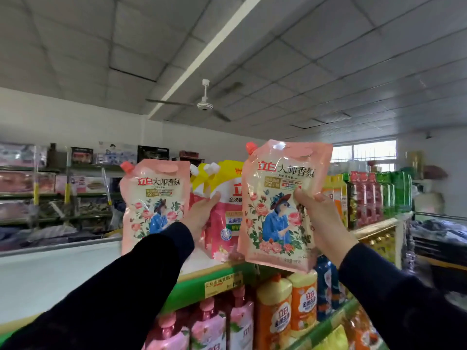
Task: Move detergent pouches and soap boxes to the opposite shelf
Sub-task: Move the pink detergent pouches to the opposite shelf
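I hold two pink detergent pouches with flower prints and red caps, raised above the top shelf [222,271]. My left hand [202,213] grips the left pouch [154,205] by its right edge. My right hand [318,213] grips the right pouch [275,208] by its right side; this pouch hangs in front of the shelf edge. Between them, several yellow-and-pink detergent pouches [225,198] with white caps stand on the top shelf.
Below the top shelf stand pink bottles [209,324] and orange bottles [285,309]. Green and red bottles [374,198] fill the shelf to the right. A far wall rack [50,193] holds boxed goods. A ceiling fan [204,104] hangs overhead.
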